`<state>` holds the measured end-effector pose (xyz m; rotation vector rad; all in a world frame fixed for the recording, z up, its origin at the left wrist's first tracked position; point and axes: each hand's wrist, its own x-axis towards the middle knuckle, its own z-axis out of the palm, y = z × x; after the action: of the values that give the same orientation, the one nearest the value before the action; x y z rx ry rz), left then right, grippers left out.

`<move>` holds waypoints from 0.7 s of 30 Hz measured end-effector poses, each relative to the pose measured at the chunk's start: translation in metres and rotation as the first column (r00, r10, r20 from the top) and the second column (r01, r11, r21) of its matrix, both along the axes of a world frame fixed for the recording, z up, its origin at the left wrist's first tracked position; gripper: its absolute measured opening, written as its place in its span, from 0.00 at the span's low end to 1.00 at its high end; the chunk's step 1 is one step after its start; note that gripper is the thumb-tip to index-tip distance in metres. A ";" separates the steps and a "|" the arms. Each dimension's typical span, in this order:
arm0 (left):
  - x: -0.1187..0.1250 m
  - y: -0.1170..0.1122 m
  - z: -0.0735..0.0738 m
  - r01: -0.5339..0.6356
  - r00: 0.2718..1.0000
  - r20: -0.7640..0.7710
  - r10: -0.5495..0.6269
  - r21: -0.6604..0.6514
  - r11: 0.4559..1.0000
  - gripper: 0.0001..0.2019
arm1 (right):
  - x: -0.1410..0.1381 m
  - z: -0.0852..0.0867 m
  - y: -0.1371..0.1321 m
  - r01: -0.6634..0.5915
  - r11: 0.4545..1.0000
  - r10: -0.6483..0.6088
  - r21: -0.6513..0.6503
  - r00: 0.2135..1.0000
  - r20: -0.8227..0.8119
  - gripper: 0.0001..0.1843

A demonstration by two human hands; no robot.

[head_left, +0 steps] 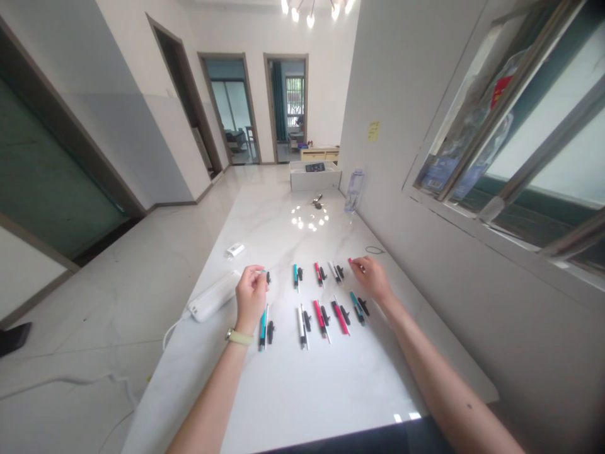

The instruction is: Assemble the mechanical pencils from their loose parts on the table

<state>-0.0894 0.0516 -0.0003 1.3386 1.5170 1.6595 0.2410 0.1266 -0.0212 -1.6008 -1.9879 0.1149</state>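
Disassembled pens lie in two rows on the white table, each a coloured barrel with a thin white refill and a black clipped piece. My left hand (252, 291), fingers pinched, is at the left end of the far row, on a pen part of which a bit of teal shows; a black piece (268, 277) is beside it. At the right end of that row, my right hand (372, 277) is closed on a pink pen barrel (350, 260), mostly hidden by the fingers. Between the hands are a teal barrel (295, 275), a pink barrel (317, 272) and a white barrel (333, 272). Nearer lies a white barrel (301, 326).
A white power strip (212, 297) with a cable lies left of my left hand, and a small white adapter (235, 250) beyond it. Farther off are a dark loop (375, 250), keys (317, 202), a clear bottle (353, 190) and a white box (314, 182) by the wall.
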 end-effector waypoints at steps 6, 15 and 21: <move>-0.019 -0.009 -0.022 0.022 0.983 -0.184 -0.027 -0.029 0.999 0.07 | -0.080 0.020 -0.001 -0.320 0.926 0.354 -0.199 0.920 0.168 0.15; -0.042 -0.014 -0.035 -0.083 0.985 -0.150 0.086 0.024 0.996 0.08 | -0.130 0.011 0.028 -0.324 0.900 0.398 -0.291 0.884 0.247 0.15; -0.044 -0.012 -0.034 -0.067 0.987 -0.145 0.069 0.025 0.997 0.08 | -0.127 0.009 0.034 -0.328 0.897 0.411 -0.297 0.866 0.285 0.17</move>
<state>-0.1339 0.0394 -0.0341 1.4613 1.6500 1.6532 0.1139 0.1604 -0.0125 -1.4265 -2.6336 0.2493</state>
